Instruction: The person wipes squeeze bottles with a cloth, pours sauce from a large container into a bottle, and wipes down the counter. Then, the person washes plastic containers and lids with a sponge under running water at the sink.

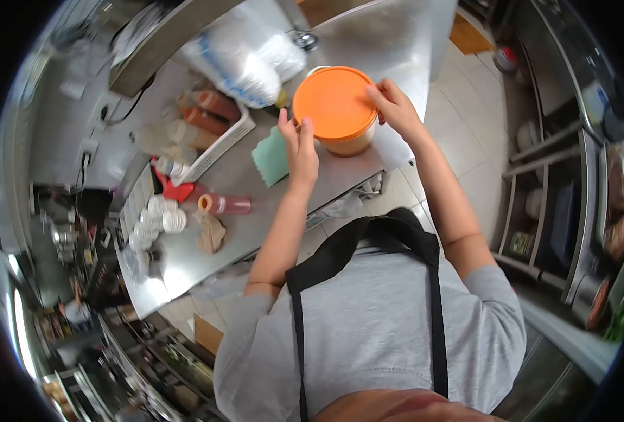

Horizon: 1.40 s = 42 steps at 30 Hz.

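Observation:
A round plastic tub with an orange lid [334,102] stands on the steel counter, and a tan colour shows through its lower wall [351,145]. My left hand [301,151] is at the left of the rim, its thumb over the lid's edge and its fingers along the side. On the right, my right hand [396,111] grips the rim, fingers curled against the lid's edge. The lid looks seated on the tub; whether its whole edge is pressed down I cannot tell. A green scalloped cloth [271,156] lies just left of my left hand.
Left along the counter [256,228] are a white crate [217,149] beside sauce bottles, a red-filled bottle [226,204] on its side, a crumpled brown glove or wrap [211,233] and stacked white lids [158,219]. Behind the tub lie plastic bags [245,60]. Steel shelving [537,204] stands right.

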Available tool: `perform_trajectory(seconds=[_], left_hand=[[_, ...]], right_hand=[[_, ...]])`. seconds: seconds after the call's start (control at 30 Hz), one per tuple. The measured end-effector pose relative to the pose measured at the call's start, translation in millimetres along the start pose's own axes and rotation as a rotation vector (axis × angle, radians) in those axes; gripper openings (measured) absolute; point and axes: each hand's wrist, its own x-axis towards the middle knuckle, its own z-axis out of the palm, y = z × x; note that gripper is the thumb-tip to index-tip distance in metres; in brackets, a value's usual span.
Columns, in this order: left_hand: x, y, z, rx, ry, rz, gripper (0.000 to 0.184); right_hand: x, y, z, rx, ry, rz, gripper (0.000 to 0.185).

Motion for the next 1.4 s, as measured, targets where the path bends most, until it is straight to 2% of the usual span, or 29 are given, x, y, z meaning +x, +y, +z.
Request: perform_trajectory(seconds=[0.07,0.13,0.2,0.27,0.3,0.43,0.53,0.57,0.63,0.73,0.77,0.8,0.87,0.93,0.97,1.03,1.13,1.17,1.2,1.27,1.3,1.33,1.37,1.4], left_hand=[[-9,-6,19,0.010,-0.104,0.014,0.068],[-14,-7,40,-0.191,-0.166,0.018,0.068],[-13,-3,59,-0.177,-0.270,-0.016,0.064],[-2,5,79,0.123,-0.473,0.111,0.059],[4,-1,86,0.115,-0.504,0.104,0.059],[33,-41,104,0.131,-0.382,-0.120,0.047],[42,-62,123,0.166,-0.266,-0.268,0.042],[44,-66,131,0.178,-0.274,-0.271,0.042],[46,-72,147,0.224,-0.278,-0.310,0.037],[45,-70,182,0.322,-0.327,-0.315,0.035],[44,-74,190,0.332,-0.310,-0.319,0.033],[43,-75,197,0.347,-0.300,-0.327,0.033],[39,-75,207,0.590,-0.393,-0.239,0.031],[33,-75,212,0.649,-0.345,-0.222,0.028],[28,-77,208,0.635,-0.320,-0.241,0.027],[24,-75,204,0.629,-0.274,-0.263,0.027],[18,-67,200,0.665,-0.147,-0.277,0.026],[15,-66,197,0.684,-0.117,-0.281,0.025],[13,-65,193,0.701,-0.088,-0.284,0.025],[7,-61,189,0.729,-0.059,-0.296,0.025],[2,-59,186,0.749,-0.052,-0.309,0.024],[0,-56,187,0.746,-0.025,-0.312,0.024],[-3,-52,188,0.764,-0.006,-0.303,0.024],[-7,-48,188,0.781,0.014,-0.294,0.023]], right_hand=[[-2,-15,-19,-0.468,0.108,-0.001,0.022],[-10,-30,-49,-0.467,0.203,-0.031,0.023],[-16,-44,-91,-0.471,0.290,-0.060,0.024],[-25,-56,-144,-0.483,0.412,-0.280,0.032],[-32,-65,-168,-0.433,0.470,-0.297,0.030],[-31,-60,-275,-0.668,0.749,-0.265,0.032],[-4,-21,-333,-1.065,0.855,0.002,0.031],[10,-3,-351,-1.054,0.860,0.012,0.031],[37,35,-381,-1.079,0.843,0.276,0.031],[90,88,-410,-0.885,0.903,0.276,0.032],[110,98,-413,-0.815,0.904,0.340,0.035],[132,111,-414,-0.806,0.888,0.347,0.035],[182,151,-410,-0.675,0.927,0.285,0.039],[233,180,-394,-0.635,0.970,0.171,0.041],[256,181,-382,-0.629,0.948,0.173,0.041],[295,179,-357,-0.089,0.911,0.283,0.043],[354,231,-333,0.030,0.798,0.383,0.042],[361,236,-332,0.212,0.513,0.529,0.042],[368,240,-327,0.211,0.487,0.532,0.042],[394,283,-321,-0.463,0.430,0.267,0.022],[423,338,-327,-0.197,0.331,0.359,0.019],[406,302,-329,-0.271,0.307,0.440,0.019],[382,263,-333,-0.156,0.237,0.565,0.023],[374,267,-337,-0.122,0.225,0.570,0.023]])
